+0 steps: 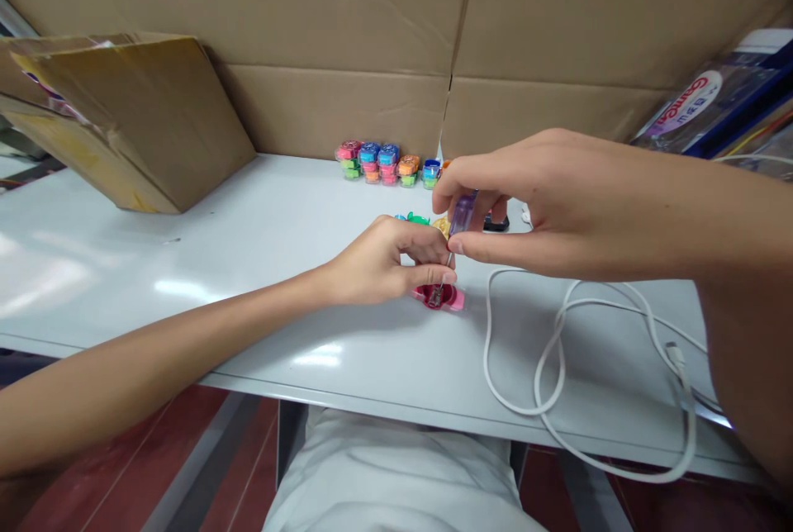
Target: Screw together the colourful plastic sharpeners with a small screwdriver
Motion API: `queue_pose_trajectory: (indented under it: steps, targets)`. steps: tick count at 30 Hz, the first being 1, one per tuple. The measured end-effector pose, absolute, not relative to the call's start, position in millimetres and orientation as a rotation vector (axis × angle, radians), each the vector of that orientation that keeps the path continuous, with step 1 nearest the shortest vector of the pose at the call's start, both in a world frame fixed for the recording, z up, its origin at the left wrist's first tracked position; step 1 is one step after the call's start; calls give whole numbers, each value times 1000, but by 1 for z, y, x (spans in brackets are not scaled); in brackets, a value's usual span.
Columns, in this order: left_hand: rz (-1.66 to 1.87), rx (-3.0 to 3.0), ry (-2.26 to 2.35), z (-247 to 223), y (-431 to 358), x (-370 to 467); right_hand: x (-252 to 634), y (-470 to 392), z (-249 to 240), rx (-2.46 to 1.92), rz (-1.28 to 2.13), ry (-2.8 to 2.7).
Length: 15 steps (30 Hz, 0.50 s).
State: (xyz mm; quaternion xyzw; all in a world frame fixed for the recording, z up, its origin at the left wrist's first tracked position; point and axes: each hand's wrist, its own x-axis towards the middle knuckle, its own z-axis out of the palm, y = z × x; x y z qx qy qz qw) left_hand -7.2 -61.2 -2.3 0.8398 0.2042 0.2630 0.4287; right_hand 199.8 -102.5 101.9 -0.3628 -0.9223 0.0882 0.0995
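My right hand (pixel 496 210) grips the purple, see-through handle of a screwdriver (pixel 462 214), tilted with its metal shaft running down and left. The tip reaches a small red and pink plastic piece (pixel 455 299) with metal inside, lying on the white table (pixel 384 350). My left hand (pixel 396 263) is just above this piece, thumb and fingers pressed together around the lower shaft. Behind the hands, a green piece (pixel 417 219) and a yellow piece (pixel 441 225) are partly hidden by the fingers.
Small stacked colourful plastic cases (pixel 379 162) line the cardboard wall (pixel 334 102). At the left stands an open cardboard box (pixel 167 119). A looped white cable (pixel 538 408) lies at the right, hanging over the front edge. Transparent packaging (pixel 687 106) is at the far right.
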Motion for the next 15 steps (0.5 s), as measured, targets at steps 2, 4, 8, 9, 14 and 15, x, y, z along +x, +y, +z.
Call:
queue_pose_trajectory:
  steps: [2, 4, 8, 9, 14, 15]
  targets:
    - [675, 2105, 502, -3, -61, -7, 200, -102, 101, -1069, 251, -2722]
    - [685, 2104, 502, -4, -61, -6, 201, -101, 100, -1057, 239, -2717]
    - [711, 2102, 506, -7, -60, -6, 201, -102, 99, -1042, 236, -2713]
    - [719, 2102, 505, -7, -60, -6, 201, -102, 99, -1045, 237, -2711]
    - [743, 2098, 506, -6, -60, -6, 204, -101, 98, -1041, 234, -2700]
    - [748, 2097, 506, -6, -61, -6, 204, -101, 98, -1016, 251, -2688]
